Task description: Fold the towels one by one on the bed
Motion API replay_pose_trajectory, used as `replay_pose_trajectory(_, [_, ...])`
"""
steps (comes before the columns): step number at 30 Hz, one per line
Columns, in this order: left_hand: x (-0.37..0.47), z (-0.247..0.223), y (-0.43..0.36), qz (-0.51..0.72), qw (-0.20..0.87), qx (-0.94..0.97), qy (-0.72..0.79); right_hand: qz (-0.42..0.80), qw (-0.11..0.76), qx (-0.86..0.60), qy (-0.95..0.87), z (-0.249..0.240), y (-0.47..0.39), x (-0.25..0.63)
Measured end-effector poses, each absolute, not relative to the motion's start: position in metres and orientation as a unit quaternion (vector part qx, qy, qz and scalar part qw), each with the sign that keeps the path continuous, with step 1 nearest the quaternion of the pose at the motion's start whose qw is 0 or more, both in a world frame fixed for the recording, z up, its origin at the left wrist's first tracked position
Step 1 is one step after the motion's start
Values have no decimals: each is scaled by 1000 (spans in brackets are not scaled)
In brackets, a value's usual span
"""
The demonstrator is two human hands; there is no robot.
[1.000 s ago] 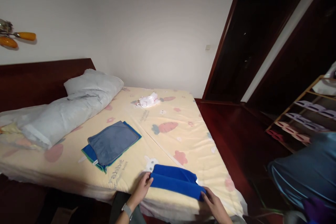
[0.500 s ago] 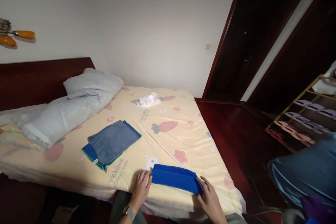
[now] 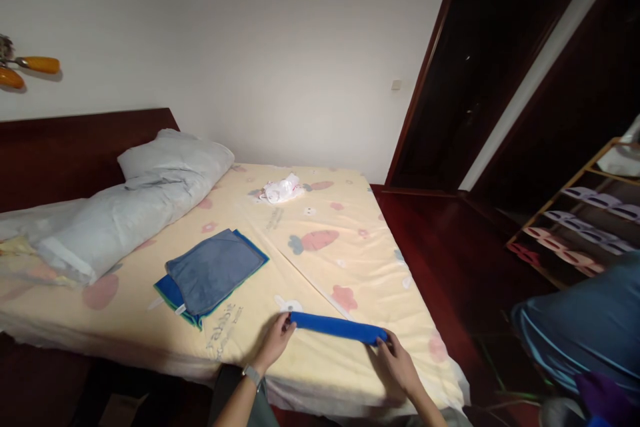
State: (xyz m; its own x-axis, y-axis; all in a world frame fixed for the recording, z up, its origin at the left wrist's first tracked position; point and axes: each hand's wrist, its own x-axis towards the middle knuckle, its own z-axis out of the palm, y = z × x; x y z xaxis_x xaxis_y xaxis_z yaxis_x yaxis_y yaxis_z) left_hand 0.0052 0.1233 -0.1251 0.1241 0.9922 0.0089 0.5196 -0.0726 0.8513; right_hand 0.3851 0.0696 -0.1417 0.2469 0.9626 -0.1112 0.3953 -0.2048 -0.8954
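Observation:
A blue cloth (image 3: 337,327), folded into a long narrow strip, lies across the near part of the bed. My left hand (image 3: 276,340) has its fingers closed on the strip's left end. At the right end, my right hand (image 3: 397,360) pinches the cloth between thumb and fingers. To the left, a grey-blue cloth (image 3: 215,273) is spread on top of a blue one with a green edge, a small white tag showing at its near corner.
The bed (image 3: 320,287) has a pale yellow sheet with carrots and rabbits. A grey quilt (image 3: 145,207) is heaped near the headboard (image 3: 85,147). A crumpled white bag (image 3: 283,190) lies toward the wall. Right of the bed stand a shoe rack (image 3: 565,217) and a blue-covered object (image 3: 585,320).
The blue cloth went from a wider folded band to a narrower strip, its near edge now turned away from me. Both hands moved slightly forward and closed on its ends.

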Motion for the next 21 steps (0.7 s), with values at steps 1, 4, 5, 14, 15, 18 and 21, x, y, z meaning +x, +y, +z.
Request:
replay_pose_trajectory(1, [8, -123, 131, 324, 415, 618, 583, 382, 382, -693, -477, -138, 75, 385])
replay_pose_trajectory(4, [18, -120, 154, 326, 527, 513, 594, 420, 363, -710, -434, -130, 92, 385])
replay_pose_trajectory(5, [20, -120, 160, 329, 544, 490, 596, 428, 359, -713, -424, -129, 97, 385])
replay_pose_trajectory(14, [29, -121, 151, 397, 602, 402, 564, 510, 398, -683, -339, -127, 100, 376])
replay_pose_trajectory(15, [28, -120, 146, 407, 605, 391, 562, 531, 417, -667, -316, -124, 97, 374])
replay_pose_trajectory(18, [24, -118, 133, 437, 610, 357, 556, 578, 474, -615, -252, -118, 84, 371])
replay_pose_trajectory(21, [18, -116, 117, 447, 606, 352, 556, 518, 469, -643, -314, -116, 62, 373])
